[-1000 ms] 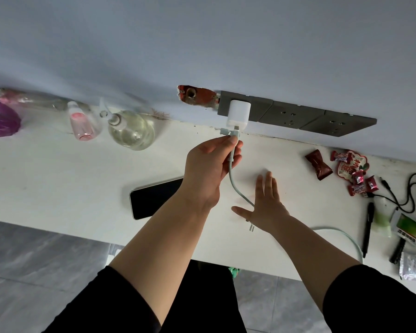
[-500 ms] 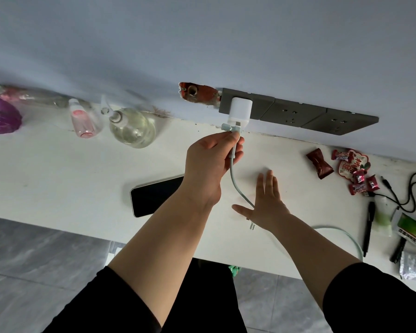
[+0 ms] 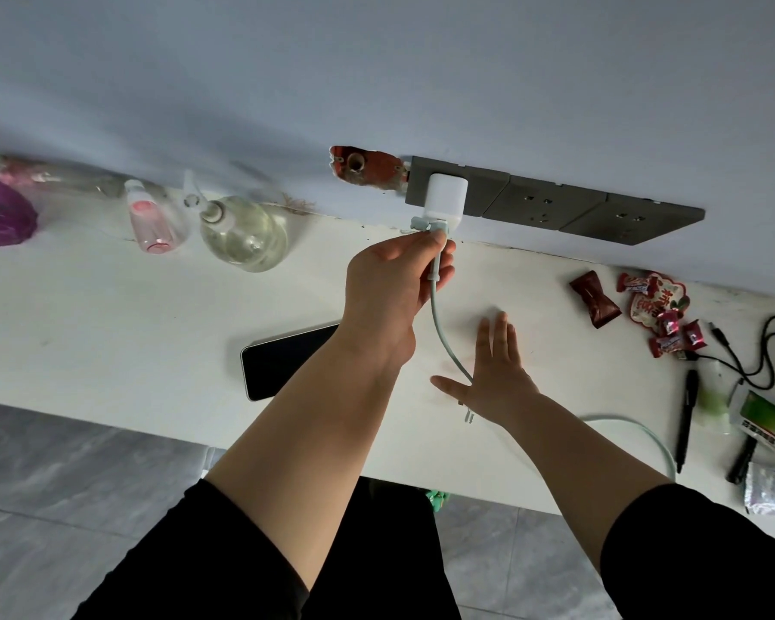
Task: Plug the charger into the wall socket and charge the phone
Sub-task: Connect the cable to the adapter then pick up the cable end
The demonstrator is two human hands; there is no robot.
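A white charger (image 3: 444, 196) sits in the leftmost plate of the dark grey wall socket strip (image 3: 551, 203). My left hand (image 3: 397, 288) pinches the pale green cable (image 3: 439, 319) right at its plug under the charger. The cable runs down beneath my right hand (image 3: 495, 373), which lies flat and open on the white table (image 3: 108, 315). The cable's other end (image 3: 468, 416) pokes out by my right wrist, and a loop of it (image 3: 645, 436) lies to the right. A black phone (image 3: 283, 360) lies screen up, partly hidden by my left forearm.
Along the wall at the left stand a round clear bottle (image 3: 242, 232), a small pink bottle (image 3: 148, 221) and a purple object (image 3: 1, 212). Red candy wrappers (image 3: 645, 311), a black cable (image 3: 761, 351), pens (image 3: 687, 418) and a green packet (image 3: 759, 418) crowd the right end. A broken hole (image 3: 363, 167) shows beside the sockets.
The view has shifted slightly. My left hand stays pinched on the cable plug at the charger, and my right hand has not moved.
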